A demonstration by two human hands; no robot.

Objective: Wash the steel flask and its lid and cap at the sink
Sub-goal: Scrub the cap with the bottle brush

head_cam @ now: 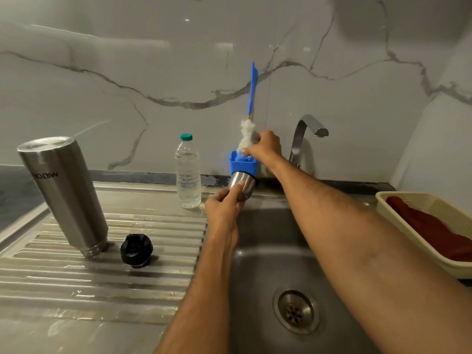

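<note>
Left hand [224, 205] grips the cap [242, 178]; right hand [264, 146] pinches the brush [246, 139]. Twist bristles fully around the rim.

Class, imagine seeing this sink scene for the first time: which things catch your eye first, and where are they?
The blue-handled bottle brush stands out against the marble wall, its bristles in the steel cap that both hands hold over the sink. On the left draining board, the steel flask stands upside down beside the black lid.

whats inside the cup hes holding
A brush: its white and blue bristles fill the cup's mouth. The cup's wall hides the brush tip and the bottom.
</note>
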